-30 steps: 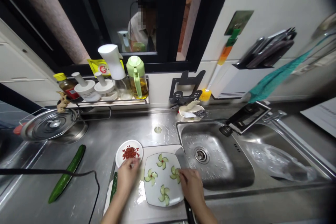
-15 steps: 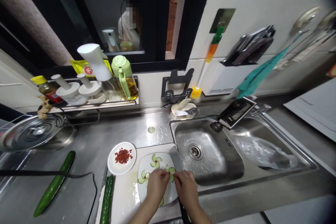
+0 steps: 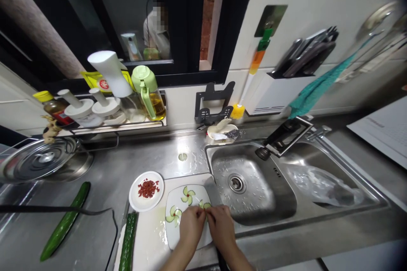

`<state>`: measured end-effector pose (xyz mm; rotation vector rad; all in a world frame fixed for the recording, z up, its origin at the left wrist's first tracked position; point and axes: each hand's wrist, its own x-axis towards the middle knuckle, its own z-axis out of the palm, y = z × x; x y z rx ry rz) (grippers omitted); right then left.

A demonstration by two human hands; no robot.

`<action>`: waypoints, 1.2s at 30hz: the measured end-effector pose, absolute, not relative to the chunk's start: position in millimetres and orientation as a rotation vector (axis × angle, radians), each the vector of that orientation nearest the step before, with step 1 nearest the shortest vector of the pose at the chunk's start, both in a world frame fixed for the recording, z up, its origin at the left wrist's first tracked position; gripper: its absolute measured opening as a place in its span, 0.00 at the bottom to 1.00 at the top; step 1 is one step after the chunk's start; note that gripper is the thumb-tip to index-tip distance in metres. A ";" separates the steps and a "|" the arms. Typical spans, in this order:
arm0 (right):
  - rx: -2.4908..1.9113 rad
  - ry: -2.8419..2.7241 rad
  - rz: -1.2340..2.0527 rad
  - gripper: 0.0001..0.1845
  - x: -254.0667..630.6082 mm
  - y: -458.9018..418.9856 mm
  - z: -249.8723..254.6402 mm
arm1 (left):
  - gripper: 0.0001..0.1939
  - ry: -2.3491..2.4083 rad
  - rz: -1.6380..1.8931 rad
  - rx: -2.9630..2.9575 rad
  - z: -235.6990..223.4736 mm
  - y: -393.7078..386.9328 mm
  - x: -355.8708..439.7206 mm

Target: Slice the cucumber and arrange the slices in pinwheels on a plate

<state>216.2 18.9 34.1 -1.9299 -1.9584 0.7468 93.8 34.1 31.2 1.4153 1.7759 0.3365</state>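
My left hand [image 3: 192, 225] and my right hand [image 3: 221, 223] meet over the right side of a white square plate [image 3: 171, 233], fingertips pinched close together. Whatever the fingers hold is too small or hidden. Cucumber slices [image 3: 188, 195] lie on the plate as pinwheel flowers with red centres, one at the top and another at the left [image 3: 173, 216]. A third flower is partly covered by my fingers. Left of the plate, a small white dish [image 3: 133, 197] holds red dried berries [image 3: 148, 188]. A cut cucumber [image 3: 128, 241] rests on the white cutting board [image 3: 149, 237] beneath the plate.
A whole cucumber [image 3: 66, 222] and a black cable [image 3: 95, 211] are at the left. The steel sink [image 3: 254, 190] adjoins the board on the right. A black handle [image 3: 221, 259] shows under my right wrist. Behind stands a rack [image 3: 143, 126] with an oil jug [image 3: 149, 93].
My hands have drawn closer together, the right one shifting slightly left. The fingertips now meet near the flower on the right. The whole view has shifted slightly.
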 end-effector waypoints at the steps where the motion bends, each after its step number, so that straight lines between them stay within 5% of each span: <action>1: -1.928 -1.958 0.752 0.12 216.0 19.2 33.4 | 0.10 1.781 0.328 1.423 31.6 34.1 93.9; 36: -1.846 -2.032 0.700 0.12 206.2 22.6 46.5 | 0.11 2.055 0.649 1.303 39.8 27.4 -14.8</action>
